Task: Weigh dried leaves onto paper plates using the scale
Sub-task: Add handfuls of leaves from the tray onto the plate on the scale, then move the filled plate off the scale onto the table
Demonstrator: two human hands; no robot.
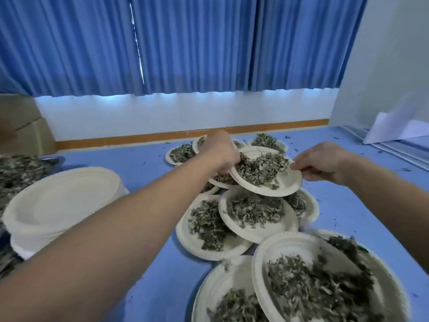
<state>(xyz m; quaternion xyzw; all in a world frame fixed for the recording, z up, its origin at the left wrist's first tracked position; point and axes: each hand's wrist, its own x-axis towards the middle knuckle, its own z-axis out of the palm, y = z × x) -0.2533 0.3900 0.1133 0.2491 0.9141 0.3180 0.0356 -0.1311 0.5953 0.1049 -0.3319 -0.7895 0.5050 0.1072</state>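
Holding the loaded plate [286,183] by both edges, the person has it raised, seemingly tipped a little toward themselves, over a cluster of filled plates [267,235]. The left hand [220,154] grips the left rim with its fingers curled under and largely hidden. The right hand [325,163] pinches the right rim between thumb and fingertips. The dried leaves [257,168] lie heaped across the plate's middle. The principal risk, as judged, is that the thin paper rim buckles under the edge-only hold and dumps the portion onto the plates below, which would spoil several weighed lots at once. A lesser risk is that the tilt lets light leaves slide off the near edge. The least is that setting this plate down on overlapping rims shifts the plates beneath. The scale is not in view, so whether this portion has been weighed cannot be confirmed. In the surroundings, a blue curtain [185,43] hangs well behind the loaded plate, and the blue table [148,228] extends beneath it. A cardboard box [23,131] stands far to its left, a stack of empty plates [62,201] sits to its near left, and a heap of loose leaves [16,175] lies beyond that stack. White sheets [399,129] lean to its far right. Leaf crumbs [335,220] are scattered to its right. The obstruction is the crowded, overlapping filled plates directly beneath and nearer the person, which leave little bare table close to the loaded plate.
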